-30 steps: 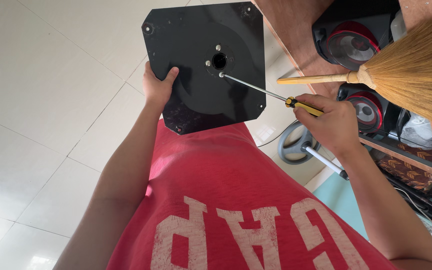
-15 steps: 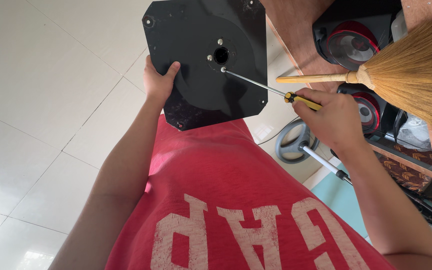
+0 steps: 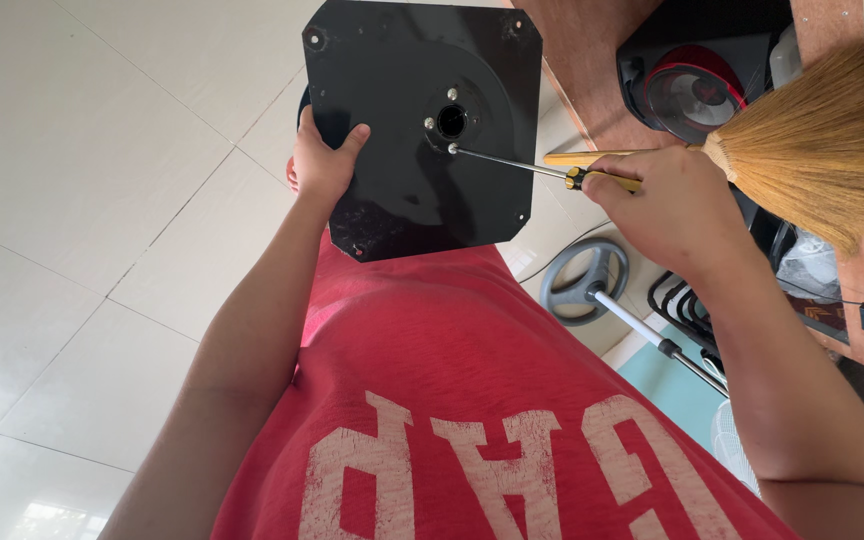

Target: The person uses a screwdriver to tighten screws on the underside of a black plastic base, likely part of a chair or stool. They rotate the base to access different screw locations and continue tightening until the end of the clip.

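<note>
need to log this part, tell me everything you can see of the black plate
The black plate is a roughly square, glossy sheet, metal by its look, with clipped corners, small holes near the corners and a raised round area. At the centre is a dark hole with three silver screws around it. It is held up, tilted, above the tiled floor. The left hand grips its left edge, thumb on its face. The screwdriver, held by the right hand, has its tip at the lowest screw.

Floor: pale square tiles with thin grout lines.
Broom: straw-coloured bristle head on a yellow handle, upper right.
Appliance: black housing with a red circular part, behind the broom.
Grey ring: spoked wheel-like piece on a metal rod, resting on the floor.
</note>
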